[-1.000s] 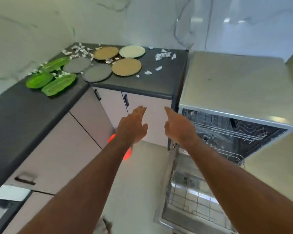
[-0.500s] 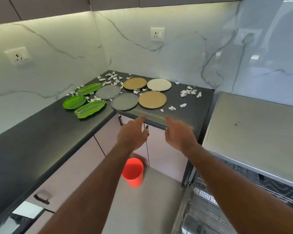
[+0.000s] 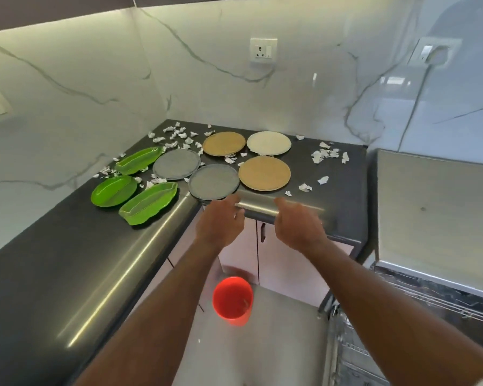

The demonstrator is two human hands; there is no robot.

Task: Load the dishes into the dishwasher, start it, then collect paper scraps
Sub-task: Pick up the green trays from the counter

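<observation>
Both hands are seen stretched forward at the centre of the frame, over the front edge of the dark grey stone worktop (image 3: 343, 190). The left hand (image 3: 221, 221) is held with its grip apart, fingers extended toward the nearer round grey plate (image 3: 214, 181), whose front rim is just beyond the fingertips; whether it is touched cannot be told (motion blur). The right hand (image 3: 297, 225) is likewise held with fingers relaxed and nothing gripped, just below the nearer round tan plate (image 3: 264, 173).

Above these, toward the upper centre, a second round grey plate (image 3: 176, 164), a second round tan plate (image 3: 224, 143) and a round cream plate (image 3: 268, 143) are laid flat on the worktop. To the left of the plates three bright green leaf-shaped plastic dishes are set: one at the back (image 3: 138, 160), one oval in the middle (image 3: 113, 190), and one nearest the front edge (image 3: 148, 203).

Torn white paper scraps (image 3: 328, 156) are scattered among the dishes, in the back corner and to the right of the plates.

In the lower centre an orange plastic cup (image 3: 232, 300) is seen on the pale floor. At the lower right the open steel dishwasher (image 3: 430, 207) is partly shown, its wire rack (image 3: 441, 305) visible beneath the top panel. White marbled wall panels with a socket (image 3: 263, 49) fill the upper frame.
</observation>
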